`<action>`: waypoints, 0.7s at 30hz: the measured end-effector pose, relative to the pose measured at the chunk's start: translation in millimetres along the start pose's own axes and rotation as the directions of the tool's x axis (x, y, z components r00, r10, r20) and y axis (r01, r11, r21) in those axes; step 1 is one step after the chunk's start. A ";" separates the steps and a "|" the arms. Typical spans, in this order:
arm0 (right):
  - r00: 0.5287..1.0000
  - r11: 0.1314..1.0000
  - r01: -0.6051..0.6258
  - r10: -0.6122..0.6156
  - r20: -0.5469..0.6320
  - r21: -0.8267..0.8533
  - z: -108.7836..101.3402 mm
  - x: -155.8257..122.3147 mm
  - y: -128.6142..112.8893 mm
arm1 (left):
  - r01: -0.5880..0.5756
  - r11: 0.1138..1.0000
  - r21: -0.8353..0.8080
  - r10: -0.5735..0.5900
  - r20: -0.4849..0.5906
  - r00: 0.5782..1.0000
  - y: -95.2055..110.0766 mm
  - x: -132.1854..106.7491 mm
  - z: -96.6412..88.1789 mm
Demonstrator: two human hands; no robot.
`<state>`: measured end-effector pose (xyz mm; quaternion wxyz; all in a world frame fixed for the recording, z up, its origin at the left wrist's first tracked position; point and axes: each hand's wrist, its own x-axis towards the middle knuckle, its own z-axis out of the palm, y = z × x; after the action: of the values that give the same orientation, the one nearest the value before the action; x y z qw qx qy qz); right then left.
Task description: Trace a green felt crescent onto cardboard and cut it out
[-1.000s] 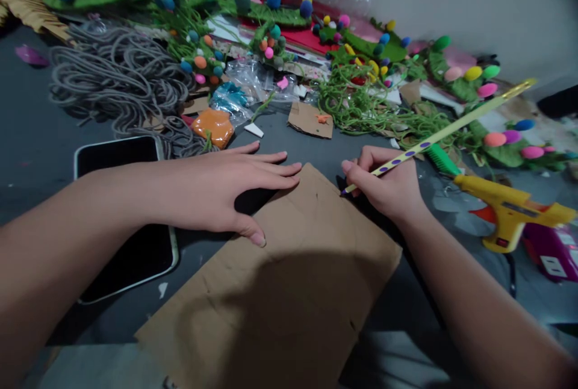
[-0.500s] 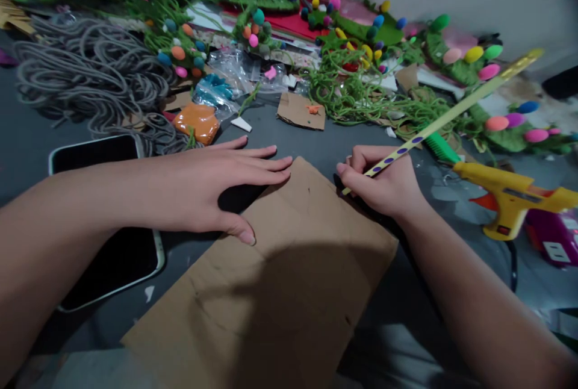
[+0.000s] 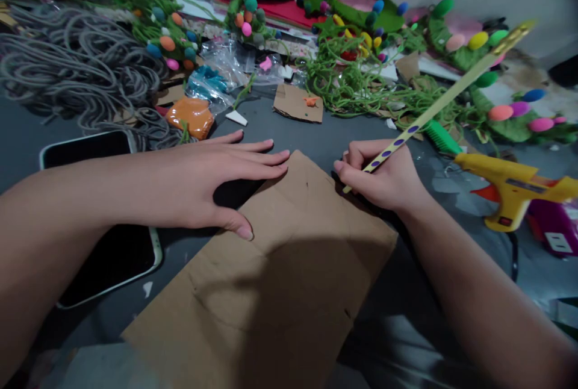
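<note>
A brown piece of cardboard (image 3: 271, 256) lies in front of me with a corner pointing away, a few faint marks and a shadow across it. My left hand (image 3: 212, 181) lies flat with fingers spread; its fingertips and thumb rest along the cardboard's left edge. My right hand (image 3: 383, 172) is closed round a long yellow pencil (image 3: 433, 106) with purple dots. The pencil slants up to the right, and its lower tip is at the cardboard's upper right edge. Under my left forearm lies a phone (image 3: 112, 262) with a dark screen.
Grey cord (image 3: 85, 64) is heaped at the back left, beside an orange packet (image 3: 189, 117). Green yarn (image 3: 347, 76) and a small cardboard scrap (image 3: 298, 103) lie farther back. At right are a yellow glue gun (image 3: 510, 184) and a green comb-like piece (image 3: 442, 138).
The view has shifted slightly, so the background things sit a little lefter and higher. Both hands keep nearly the same pose, and the pencil tip stays near the cardboard's edge.
</note>
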<state>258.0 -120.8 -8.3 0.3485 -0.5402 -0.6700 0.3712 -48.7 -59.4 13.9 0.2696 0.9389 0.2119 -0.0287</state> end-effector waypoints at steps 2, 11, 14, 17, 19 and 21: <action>0.996 1.000 -0.017 0.017 -0.084 0.007 -1.6 1.6 -1.3 | -0.007 1.000 -0.007 0.007 -0.013 1.000 -2.3 -0.3 1.5; 0.977 0.994 -0.102 0.105 -0.186 0.025 -33.9 -7.6 -28.4 | -0.044 0.997 0.065 0.045 -0.012 0.999 8.5 2.0 1.4; 0.979 0.985 -0.171 0.168 -0.113 -0.013 -39.8 -26.8 -29.5 | -0.029 0.993 0.115 0.029 0.003 1.000 10.2 4.8 2.0; 0.965 0.984 -0.180 0.178 -0.191 0.007 -40.7 -38.2 -25.3 | 0.007 0.984 0.177 0.002 -0.049 0.999 10.4 7.0 5.3; 0.955 0.982 -0.179 0.188 -0.230 0.060 -38.0 -38.9 -23.0 | 0.065 0.974 0.217 -0.040 -0.120 0.992 11.9 8.3 8.4; 0.949 0.972 -0.182 0.213 -0.232 0.149 -31.6 -36.2 -21.6 | 0.142 0.958 0.247 -0.093 -0.202 0.975 14.7 9.5 11.1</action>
<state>281.6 -155.6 23.4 0.4234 -0.6235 -0.5393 0.3756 -33.3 -72.8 10.0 0.1205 0.9503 0.2865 0.0167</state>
